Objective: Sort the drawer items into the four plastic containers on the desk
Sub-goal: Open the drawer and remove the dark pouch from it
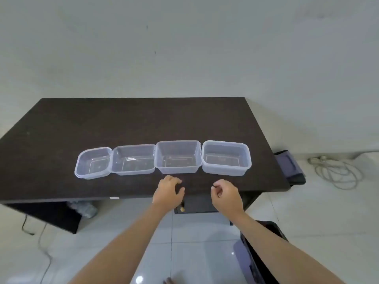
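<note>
Clear plastic containers stand in a row on the dark desk (61,128): a small one at far left (93,162), then a second (133,159), a third (178,156) and a rightmost one (226,157). All look empty. My left hand (168,192) hovers over the desk's front edge just below the third container, fingers curled and holding nothing. My right hand (226,195) hangs beside it, fingers loosely curled, nothing visible in it. Below the front edge, between my hands, a closed dark drawer front (196,203) shows a small brass knob (182,209).
A white wall rises behind the desk. To the right, a dark bag (290,168) leans beside the desk and a coiled white cable (336,171) lies on the tiled floor. A crumpled plastic bag (84,209) sits under the desk. A dark chair (258,253) stands at lower right.
</note>
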A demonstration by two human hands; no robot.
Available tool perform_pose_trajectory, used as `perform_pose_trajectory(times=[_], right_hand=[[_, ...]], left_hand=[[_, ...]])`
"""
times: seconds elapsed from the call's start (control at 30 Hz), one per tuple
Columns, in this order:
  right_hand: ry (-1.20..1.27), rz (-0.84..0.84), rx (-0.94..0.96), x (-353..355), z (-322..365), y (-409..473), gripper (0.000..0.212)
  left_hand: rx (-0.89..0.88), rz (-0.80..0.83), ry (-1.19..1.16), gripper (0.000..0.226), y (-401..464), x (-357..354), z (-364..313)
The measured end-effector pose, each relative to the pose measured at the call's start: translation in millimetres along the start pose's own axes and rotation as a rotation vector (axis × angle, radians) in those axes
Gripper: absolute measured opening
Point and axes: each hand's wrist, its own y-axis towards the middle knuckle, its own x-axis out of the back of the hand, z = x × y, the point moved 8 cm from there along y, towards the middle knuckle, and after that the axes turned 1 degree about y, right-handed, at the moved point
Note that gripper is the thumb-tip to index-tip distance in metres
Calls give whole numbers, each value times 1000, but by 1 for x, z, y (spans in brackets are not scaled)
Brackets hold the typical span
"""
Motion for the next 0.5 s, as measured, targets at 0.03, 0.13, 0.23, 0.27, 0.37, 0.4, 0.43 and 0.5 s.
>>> perform_pose_trajectory(times=[0.03, 0.13, 0.23, 0.27, 0.37, 0.4, 0.43, 0.5], right_hand=[[26, -10, -46, -5, -16, -4, 7], [40, -27, -218, -24, -62, -18, 10], [151, -114, -390, -40, -102, -20, 11], [192, -151, -450, -44, -112, -20, 11], [342, -266, -569, -57, -131, -14, 17], [401, -300, -591, -62, -134, -10, 16], [446, -328, -618, -67, -139, -6, 15], [499, -363, -664, -78, -148, 1, 16]], left_hand=[[12, 30, 26, 41, 1, -8, 5], [66, 48, 56, 48, 5, -27, 24], [73, -63, -8, 44, 7, -38, 30], [71, -131, -37, 41, 8, -38, 31], [90, -258, -148, 34, 9, -42, 39], [85, -283, -165, 32, 9, -44, 40], [86, -296, -180, 31, 9, -46, 42], [88, -312, -193, 30, 10, -49, 45]])
